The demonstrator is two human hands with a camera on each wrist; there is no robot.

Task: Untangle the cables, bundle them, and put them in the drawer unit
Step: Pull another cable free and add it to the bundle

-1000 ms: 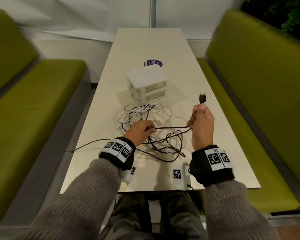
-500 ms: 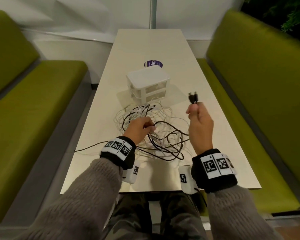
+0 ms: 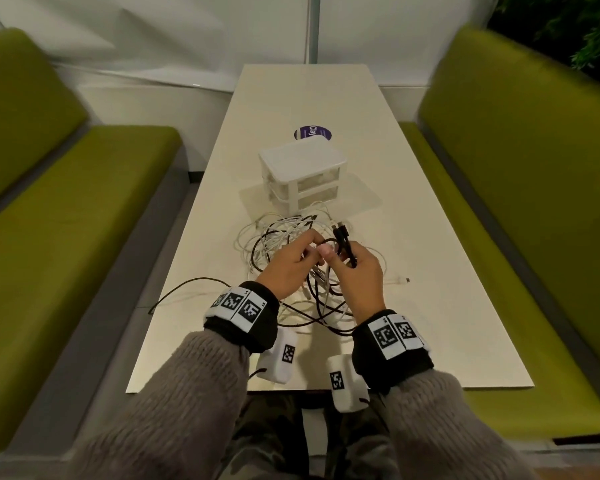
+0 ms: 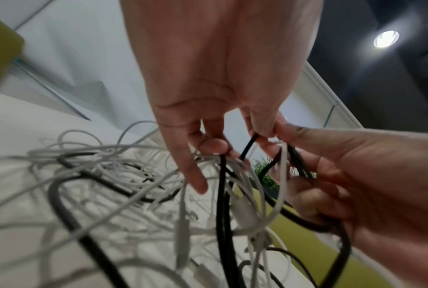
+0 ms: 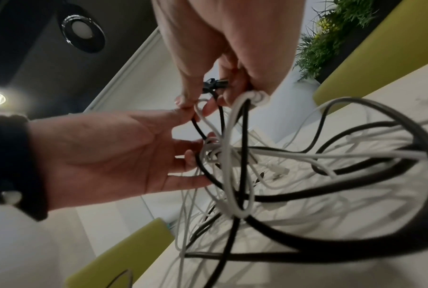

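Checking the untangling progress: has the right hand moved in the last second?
Yes. The right hand moved left, from the table's right side to the left hand before the drawer unit.

On the table (image 3: 413,237) in front of me, just behind the white drawer unit (image 3: 302,174), lies a round purple sticker (image 3: 312,133) with white lettering; the part left uncovered by the unit reads "Clay", and the smaller print beside it is too fine to read. The bands on my two wrists (image 3: 241,306) (image 3: 394,336) and the white camera housings (image 3: 279,356) (image 3: 343,382) below them carry black-and-white square coded markers, which are patterns and hold no legible words or numbers.
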